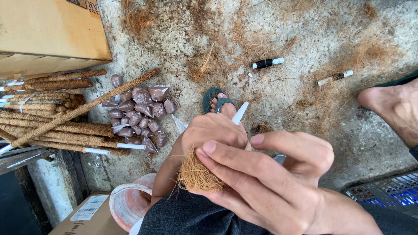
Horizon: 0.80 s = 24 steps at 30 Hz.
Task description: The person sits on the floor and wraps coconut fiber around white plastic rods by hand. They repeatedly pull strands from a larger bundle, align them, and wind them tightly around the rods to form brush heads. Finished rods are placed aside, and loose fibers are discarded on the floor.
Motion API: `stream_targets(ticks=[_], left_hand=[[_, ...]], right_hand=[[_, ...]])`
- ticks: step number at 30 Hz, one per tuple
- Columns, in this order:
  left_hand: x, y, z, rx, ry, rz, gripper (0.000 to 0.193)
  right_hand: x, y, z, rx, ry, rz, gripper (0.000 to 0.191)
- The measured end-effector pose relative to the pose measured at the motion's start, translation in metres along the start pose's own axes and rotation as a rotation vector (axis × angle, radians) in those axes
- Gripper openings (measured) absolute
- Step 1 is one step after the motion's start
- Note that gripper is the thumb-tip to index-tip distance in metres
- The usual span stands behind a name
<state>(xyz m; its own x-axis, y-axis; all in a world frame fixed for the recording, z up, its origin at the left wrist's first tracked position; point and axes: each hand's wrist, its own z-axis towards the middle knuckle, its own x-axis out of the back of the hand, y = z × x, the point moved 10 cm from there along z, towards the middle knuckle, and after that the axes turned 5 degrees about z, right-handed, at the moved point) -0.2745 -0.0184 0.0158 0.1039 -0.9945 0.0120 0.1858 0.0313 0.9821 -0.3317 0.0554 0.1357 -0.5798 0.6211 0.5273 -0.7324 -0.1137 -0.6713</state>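
Tuft of brown coconut fibre (197, 176) pressed between both hands above the person's knee, beside a white plastic tube (240, 113) whose bare end projects past the left hand (213, 132). The left fingers are curled shut around the tube; the right hand (265, 178) lays its fingers (226, 163), loosely together, flat over the fibre. The visible tip of the tube carries no covering, so this pole appears to be at an early stage. Finished fibre-wrapped poles (61, 126) lie stacked on the concrete floor (305, 39) to the left, next to a heap of small brown packets (139, 113). Further out: a black thread spool (267, 63), loose fibre scattered about, and cardboard boxes (48, 30).
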Motion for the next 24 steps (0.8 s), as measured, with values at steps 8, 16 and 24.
stream_targets(ticks=[8, 16, 24], left_hand=[[0.028, 0.058, 0.015, 0.179, 0.235, -0.228, 0.068], [0.018, 0.056, -0.006, -0.167, 0.163, 0.438, 0.033], [0.018, 0.044, -0.004, -0.215, 0.210, 0.144, 0.008]], right_hand=[[0.002, 0.019, -0.018, 0.009, -0.013, 0.042, 0.042], [-0.021, 0.018, -0.022, 0.061, -0.046, 0.110, 0.041], [-0.039, 0.041, -0.081, 0.114, 0.174, 0.097, 0.029]])
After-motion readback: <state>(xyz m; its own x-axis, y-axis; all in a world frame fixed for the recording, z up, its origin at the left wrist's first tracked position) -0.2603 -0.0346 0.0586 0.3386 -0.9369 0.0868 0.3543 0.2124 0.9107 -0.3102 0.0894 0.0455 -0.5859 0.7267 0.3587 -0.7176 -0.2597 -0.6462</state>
